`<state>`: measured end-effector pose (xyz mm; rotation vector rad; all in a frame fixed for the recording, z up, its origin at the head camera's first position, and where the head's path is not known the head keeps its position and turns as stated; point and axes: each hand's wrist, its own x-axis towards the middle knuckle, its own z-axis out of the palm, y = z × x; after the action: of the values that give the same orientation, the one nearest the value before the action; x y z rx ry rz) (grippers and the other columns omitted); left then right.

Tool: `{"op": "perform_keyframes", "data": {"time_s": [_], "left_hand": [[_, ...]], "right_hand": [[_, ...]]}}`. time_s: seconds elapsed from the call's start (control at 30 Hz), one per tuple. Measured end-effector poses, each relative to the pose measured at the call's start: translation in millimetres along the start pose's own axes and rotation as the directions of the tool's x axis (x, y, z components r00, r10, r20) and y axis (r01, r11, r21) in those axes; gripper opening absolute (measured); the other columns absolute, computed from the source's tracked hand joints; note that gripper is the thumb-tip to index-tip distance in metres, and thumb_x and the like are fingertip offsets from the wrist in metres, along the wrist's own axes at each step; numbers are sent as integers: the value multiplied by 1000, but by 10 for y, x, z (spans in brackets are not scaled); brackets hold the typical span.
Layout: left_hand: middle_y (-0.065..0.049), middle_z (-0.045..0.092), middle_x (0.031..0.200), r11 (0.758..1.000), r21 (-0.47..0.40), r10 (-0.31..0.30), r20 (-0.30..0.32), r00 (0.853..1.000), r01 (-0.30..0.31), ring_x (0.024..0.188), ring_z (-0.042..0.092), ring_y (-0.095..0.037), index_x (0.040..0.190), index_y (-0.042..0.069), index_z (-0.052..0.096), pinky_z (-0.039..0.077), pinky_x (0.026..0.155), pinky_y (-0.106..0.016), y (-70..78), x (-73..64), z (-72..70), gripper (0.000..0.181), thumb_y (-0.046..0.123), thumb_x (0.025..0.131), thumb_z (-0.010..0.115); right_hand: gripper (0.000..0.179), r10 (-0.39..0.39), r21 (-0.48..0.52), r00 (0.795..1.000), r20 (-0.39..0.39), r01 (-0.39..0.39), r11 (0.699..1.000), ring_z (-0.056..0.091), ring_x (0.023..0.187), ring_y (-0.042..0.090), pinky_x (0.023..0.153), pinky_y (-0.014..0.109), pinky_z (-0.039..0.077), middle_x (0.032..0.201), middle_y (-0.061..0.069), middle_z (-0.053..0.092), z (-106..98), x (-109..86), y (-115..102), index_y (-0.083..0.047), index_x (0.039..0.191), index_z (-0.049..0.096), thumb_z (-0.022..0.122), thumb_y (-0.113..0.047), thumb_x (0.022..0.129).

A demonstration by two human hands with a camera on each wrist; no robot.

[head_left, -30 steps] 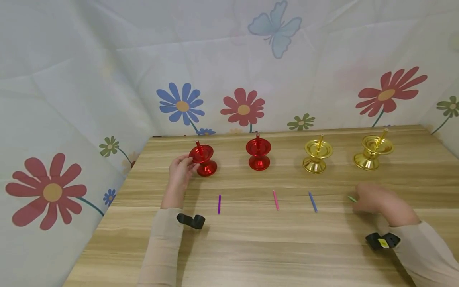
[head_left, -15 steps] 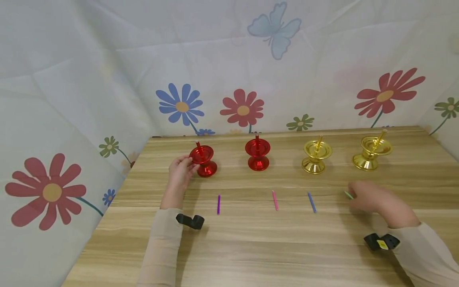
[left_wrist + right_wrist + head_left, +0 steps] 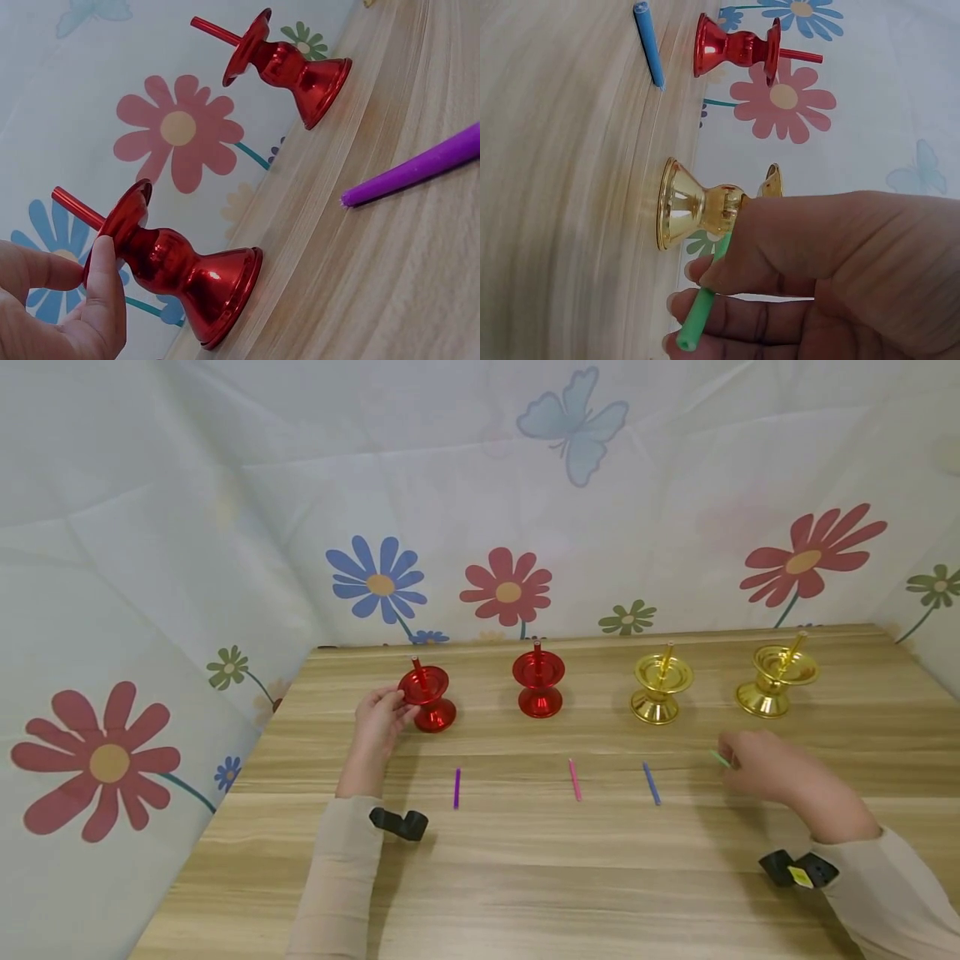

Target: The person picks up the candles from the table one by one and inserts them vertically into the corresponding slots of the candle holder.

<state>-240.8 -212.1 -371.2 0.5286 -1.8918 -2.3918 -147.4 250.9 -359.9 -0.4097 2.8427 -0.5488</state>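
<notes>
Green stick (image 3: 699, 315) is sitting in the right hand (image 3: 776, 770), over the counter (image 3: 540, 885), right of the blue stick (image 3: 652, 783) and on the near side of the two gold holders (image 3: 656, 708). The fingers (image 3: 735, 319) of that hand are clamping it; one end is jutting free, while the other is partly hiding behind the hand in the right wrist view. Over on the left, the left hand (image 3: 377, 722) is pinching the dish rim of the left red holder (image 3: 217, 281), whose base is standing on the counter. For good handling, a gentle pinch is probably serving such a slim stick best, since squeezing harder could be risking a bend. Turning the wrist slowly is likely preserving its angle. Bearing only lightly on that rim is seeming wise, as pulling sideways could be tipping the holder
</notes>
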Motion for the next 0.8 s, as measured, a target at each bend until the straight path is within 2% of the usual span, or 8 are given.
{"op": "perform_keyframes", "data": {"time_s": [0.2,0.43,0.53,0.8], "left_hand": [[-7,48,93,1000,10,7,-4,1000,-7,72,55,-9,108,3,43,55,84,-23,-2,-18,-41,10,5,98,43],[-7,49,94,1000,23,14,-6,1000,-14,73,56,-10,110,2,44,53,89,-26,21,-34,-89,12,6,99,43],[-7,48,94,1000,21,15,-6,1000,-15,73,57,-10,112,2,44,52,92,-29,37,-28,-80,14,5,98,43],[-8,47,96,1000,18,8,19,1000,-8,73,55,-10,119,-3,41,54,86,-25,3,-1,-22,22,4,98,43]], "right_hand": [[10,-12,-31,999,-38,11,999,45,60,15,51,28,37,69,1,53,-25,26,-75,-2,86,57,62,-6,78],[8,-54,-37,993,-109,50,998,42,59,13,51,27,34,65,-1,45,-21,47,-215,-3,82,55,63,-6,81],[9,-78,-26,986,-150,75,997,42,59,13,52,27,35,66,0,47,-25,64,-263,-2,84,56,63,-5,80],[15,-88,-11,975,-203,88,996,46,62,15,53,28,38,72,3,54,-52,78,-358,1,90,57,64,-3,77]]}}
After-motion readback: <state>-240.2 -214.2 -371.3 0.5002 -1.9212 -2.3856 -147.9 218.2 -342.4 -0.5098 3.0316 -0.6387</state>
